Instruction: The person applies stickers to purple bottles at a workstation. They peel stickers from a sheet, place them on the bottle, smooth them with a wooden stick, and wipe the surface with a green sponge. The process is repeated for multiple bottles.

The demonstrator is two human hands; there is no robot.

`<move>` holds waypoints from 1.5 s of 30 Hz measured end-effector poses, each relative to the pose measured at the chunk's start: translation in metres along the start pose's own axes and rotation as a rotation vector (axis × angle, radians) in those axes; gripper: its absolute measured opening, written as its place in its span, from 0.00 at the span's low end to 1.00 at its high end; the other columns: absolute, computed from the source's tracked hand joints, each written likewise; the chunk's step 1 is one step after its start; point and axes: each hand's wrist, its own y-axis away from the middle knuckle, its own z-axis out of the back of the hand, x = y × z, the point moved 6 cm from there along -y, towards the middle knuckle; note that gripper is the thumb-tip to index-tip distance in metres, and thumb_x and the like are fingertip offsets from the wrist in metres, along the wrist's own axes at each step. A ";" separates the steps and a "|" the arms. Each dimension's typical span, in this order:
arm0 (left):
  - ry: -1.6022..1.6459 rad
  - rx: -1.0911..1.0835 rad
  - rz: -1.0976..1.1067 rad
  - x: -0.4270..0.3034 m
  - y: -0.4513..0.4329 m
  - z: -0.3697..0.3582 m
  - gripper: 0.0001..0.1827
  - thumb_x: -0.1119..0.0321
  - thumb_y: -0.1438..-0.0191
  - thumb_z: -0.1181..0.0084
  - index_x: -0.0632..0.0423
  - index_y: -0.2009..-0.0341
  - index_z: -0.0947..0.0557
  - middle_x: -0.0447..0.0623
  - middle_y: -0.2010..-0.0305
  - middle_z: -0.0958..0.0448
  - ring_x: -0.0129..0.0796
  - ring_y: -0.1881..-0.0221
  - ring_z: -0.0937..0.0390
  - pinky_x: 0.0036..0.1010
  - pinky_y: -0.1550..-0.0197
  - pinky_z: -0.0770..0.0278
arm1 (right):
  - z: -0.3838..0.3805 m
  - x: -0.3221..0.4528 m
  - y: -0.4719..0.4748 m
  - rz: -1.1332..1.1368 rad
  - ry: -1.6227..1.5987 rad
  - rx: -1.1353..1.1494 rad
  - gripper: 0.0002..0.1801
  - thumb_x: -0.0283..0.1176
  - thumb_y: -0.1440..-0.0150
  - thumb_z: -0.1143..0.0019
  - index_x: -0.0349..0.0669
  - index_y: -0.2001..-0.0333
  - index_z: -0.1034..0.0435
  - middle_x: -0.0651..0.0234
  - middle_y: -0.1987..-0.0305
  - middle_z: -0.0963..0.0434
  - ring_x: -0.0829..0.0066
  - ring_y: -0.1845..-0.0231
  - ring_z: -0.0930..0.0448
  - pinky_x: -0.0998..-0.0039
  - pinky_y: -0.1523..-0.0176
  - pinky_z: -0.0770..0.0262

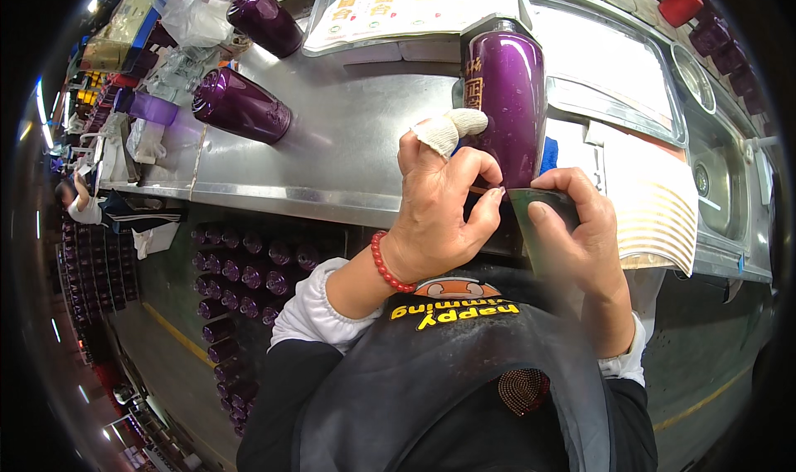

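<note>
A glossy purple bottle [513,99] with gold characters on its side sits in a holder in front of me, its neck pointing away. My left hand [444,204] is at the bottle's near left side. Knitted finger covers [444,133] sheathe two of its fingers, one resting against the bottle. Its thumb and index tips nearly meet by the bottle's near end; whether something thin is between them cannot be made out. My right hand [581,235] grips a flat dark green sheet-like piece [528,223], perhaps a scraper, close to that same end.
Two more purple bottles [239,105] [264,21] stand left on the steel bench [336,123]. Printed decal sheets [410,5] lie in a tray behind. Right are a white tray [612,67], gold-striped paper [653,204] and a sink [715,192]. Several bottles [249,279] fill the lower left.
</note>
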 end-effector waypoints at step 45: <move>-0.182 -0.146 -0.223 -0.003 0.046 -0.006 0.19 0.71 0.49 0.38 0.48 0.51 0.11 0.46 0.52 0.17 0.43 0.46 0.36 0.46 0.35 0.44 | 0.000 -0.009 0.007 0.027 -0.021 -0.018 0.11 0.24 0.44 0.40 0.33 0.57 0.27 0.59 0.67 0.19 0.69 0.67 0.16 0.72 0.60 0.23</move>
